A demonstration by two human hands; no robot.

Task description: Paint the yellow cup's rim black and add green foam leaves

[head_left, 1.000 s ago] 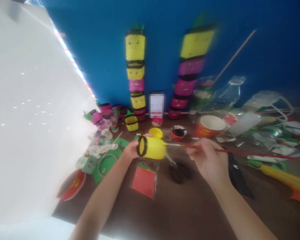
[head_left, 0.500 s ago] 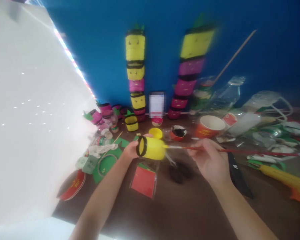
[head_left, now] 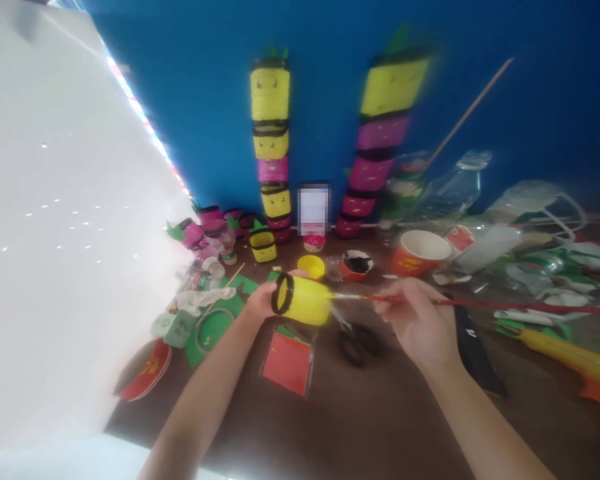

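My left hand (head_left: 264, 300) grips a yellow-painted container (head_left: 306, 300) by its black-rimmed open end, tilted on its side with the mouth toward the left. A red-handled paintbrush (head_left: 380, 299) is pinched in my right hand (head_left: 420, 320). Its bristle end meets the container's right end, and the long handle runs off to the right. Just behind the container stands a small cup of yellow paint (head_left: 311, 267). Scissors (head_left: 357, 341) with black handles lie below the brush. Part of my left hand's fingers is hidden behind the container.
Stacked yellow and magenta painted containers (head_left: 271, 143) stand against the blue wall. A red paper cup (head_left: 423, 253), a cup of black paint (head_left: 357, 265) and clear plastic bottles (head_left: 460, 183) are at the right. Red paper (head_left: 287, 362) lies in front, green sheets (head_left: 215, 330) at left.
The container has turned slightly in my left hand, its right end a little lower. The brush has shifted slightly along its surface. Both hands stay almost in place.
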